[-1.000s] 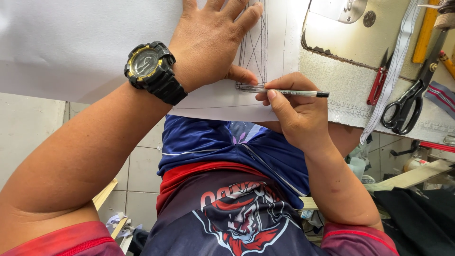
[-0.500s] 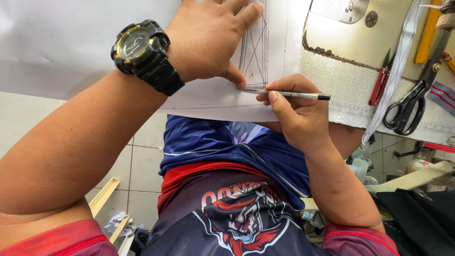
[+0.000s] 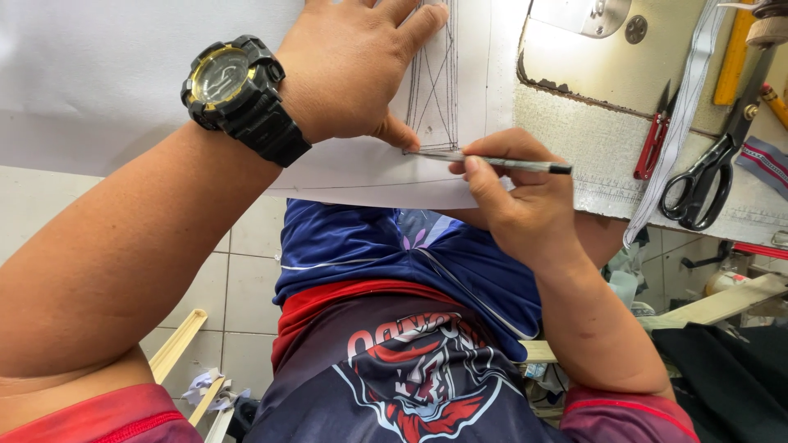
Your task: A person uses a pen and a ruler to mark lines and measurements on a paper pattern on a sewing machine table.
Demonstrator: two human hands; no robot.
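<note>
Pen (image 3: 501, 162) sits pinched in the right hand (image 3: 513, 197), fingers closed around it, tip touching the white paper sheet (image 3: 123, 90) at the lower end of a bundle of drawn lines (image 3: 433, 90). Head view only. Paper lies on the bench, its near edge hanging over the bench's front edge. Left hand (image 3: 353, 66) is open, pressed flat on the paper just left of the lines, thumb tip nearly touching the pen tip. Black wristwatch (image 3: 238, 94) on the left wrist. Right part of bench: cream worn surface (image 3: 591, 123) with a metal plate (image 3: 587, 15) at the far edge. Red thread snips (image 3: 652, 139) lie near the right hand's far side, a white measuring tape (image 3: 685, 123) runs diagonally beside them, black scissors (image 3: 706, 176) further right near the front edge. Yellow ruler (image 3: 733, 57) at the far right corner. Below the bench edge: blue shorts, tiled floor.
</note>
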